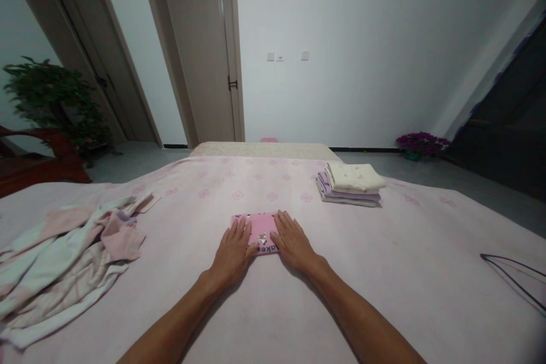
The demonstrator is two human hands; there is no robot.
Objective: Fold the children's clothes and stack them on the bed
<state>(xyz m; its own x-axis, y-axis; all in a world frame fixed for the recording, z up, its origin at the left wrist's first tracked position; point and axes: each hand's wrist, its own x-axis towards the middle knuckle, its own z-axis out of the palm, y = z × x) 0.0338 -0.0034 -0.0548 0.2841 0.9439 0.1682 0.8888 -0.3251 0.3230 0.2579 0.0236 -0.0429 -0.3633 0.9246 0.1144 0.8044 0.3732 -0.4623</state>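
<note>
A pink folded cloth [261, 227] with printed lettering and a small animal figure lies flat on the pale pink bed cover [273, 307]. On its left side rests my left hand [236, 250], palm down with the fingers stretched out. My right hand [295, 242] lies flat over the cloth's right side, fingers extended. Both hands press on top of the cloth without gripping it, and they hide its two side edges. Whether the cloth is a garment or a towel I cannot make out.
To the right and farther back sits a stack of folded cloths [352, 182], cream on top of purple. A rumpled heap of pink and white cloths [72, 256] lies at the left. A black cord or wire loop [507, 273] rests near the right edge.
</note>
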